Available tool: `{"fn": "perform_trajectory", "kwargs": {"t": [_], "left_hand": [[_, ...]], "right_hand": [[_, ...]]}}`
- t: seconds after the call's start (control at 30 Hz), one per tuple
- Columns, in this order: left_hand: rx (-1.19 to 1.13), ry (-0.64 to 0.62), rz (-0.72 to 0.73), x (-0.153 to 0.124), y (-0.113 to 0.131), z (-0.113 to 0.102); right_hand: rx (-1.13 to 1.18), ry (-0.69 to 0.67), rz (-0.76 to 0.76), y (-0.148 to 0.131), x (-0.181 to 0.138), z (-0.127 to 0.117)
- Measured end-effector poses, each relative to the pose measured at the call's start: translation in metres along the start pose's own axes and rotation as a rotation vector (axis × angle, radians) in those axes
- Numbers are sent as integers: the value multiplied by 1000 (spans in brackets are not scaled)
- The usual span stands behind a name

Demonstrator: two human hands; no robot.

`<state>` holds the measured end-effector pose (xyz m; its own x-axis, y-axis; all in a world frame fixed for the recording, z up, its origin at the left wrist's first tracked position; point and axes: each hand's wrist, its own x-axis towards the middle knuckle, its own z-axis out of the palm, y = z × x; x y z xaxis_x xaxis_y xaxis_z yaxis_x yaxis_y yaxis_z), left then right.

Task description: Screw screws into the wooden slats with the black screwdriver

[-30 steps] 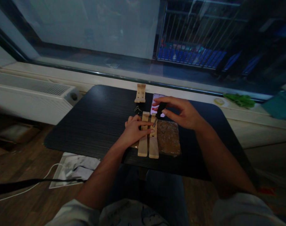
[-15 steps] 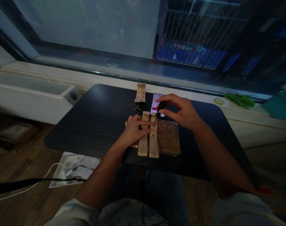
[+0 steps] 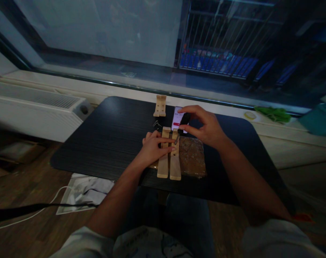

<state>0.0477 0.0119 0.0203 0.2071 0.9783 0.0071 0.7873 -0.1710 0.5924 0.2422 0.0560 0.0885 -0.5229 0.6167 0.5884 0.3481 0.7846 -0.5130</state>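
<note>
Two pale wooden brackets lie side by side in front of me: a left bracket [image 3: 163, 166] and a right bracket [image 3: 175, 168], each with a raised far end. Beneath them is a brown slab in clear wrap [image 3: 192, 157]. My left hand [image 3: 153, 147] reaches over the left bracket, with thumb and index finger on the right one, holding it down. My right hand [image 3: 205, 125] pinches the black handle of a screwdriver [image 3: 183, 123]. Its tilted shaft meets the right bracket between my left thumb and index finger; any screw there is too small to make out.
Behind the work stand two more wooden brackets [image 3: 160, 105], with several loose screws [image 3: 156, 124] nearer me. A lit phone [image 3: 176, 116] lies beyond the screwdriver on the dark table [image 3: 103, 136]. A radiator [image 3: 36, 107] is at left; green leaves [image 3: 272, 114] lie on the sill.
My right fingers have shifted slightly around the screwdriver handle, and its angle differs a little. The phone screen shows different content. My left hand and the brackets stay in place.
</note>
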Motion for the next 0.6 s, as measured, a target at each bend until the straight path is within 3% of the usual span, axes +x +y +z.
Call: {"fn": "perform_trajectory", "kwargs": {"t": [0.23,0.43,0.6], "left_hand": [[-11,5,16,0,-1,1],[-29,-4,13,0,-3,0],[-20,-4,17,0,-3,1]], "right_hand": [[34,-102,-101,-3,2,-10],[128,-194,5,-8,1,-19],[186,-172,29,-4,0,-16]]}}
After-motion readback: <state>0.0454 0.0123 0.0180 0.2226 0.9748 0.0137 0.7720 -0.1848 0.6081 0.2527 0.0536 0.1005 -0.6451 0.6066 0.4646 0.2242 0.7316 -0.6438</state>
